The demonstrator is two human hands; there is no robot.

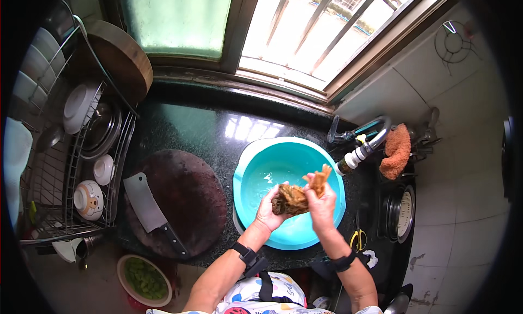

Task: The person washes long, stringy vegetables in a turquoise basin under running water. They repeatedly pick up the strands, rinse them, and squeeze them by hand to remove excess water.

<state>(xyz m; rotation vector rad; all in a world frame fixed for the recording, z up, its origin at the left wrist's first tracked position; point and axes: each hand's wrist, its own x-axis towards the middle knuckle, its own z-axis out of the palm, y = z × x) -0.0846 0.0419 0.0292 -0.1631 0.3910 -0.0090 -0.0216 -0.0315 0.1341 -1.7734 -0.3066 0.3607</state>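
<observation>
Over a turquoise plastic basin (pixel 245 224), I hold a bunch of brown, wilted leaf vegetable (pixel 295 200) that looks pickled. My left hand (pixel 271 212) cups its darker, leafy end. Pinched in my right hand (pixel 322 209) is the paler orange-brown end, with ragged strips standing up past the fingers. Clear water with bright glints appears to lie in the basin. The underside of the bunch is hidden by my palms. Just beyond the basin's right rim, the spout of a chrome faucet (pixel 380 135) ends in a white nozzle (pixel 352 158).
Left of the basin, a cleaver (pixel 147 205) lies on a round wooden chopping board (pixel 192 191). A wire dish rack (pixel 122 150) holds bowls. Below stands a bowl of cut green vegetables (pixel 145 278). Yellow-handled scissors (pixel 358 240) and an orange cloth (pixel 395 152) are at right.
</observation>
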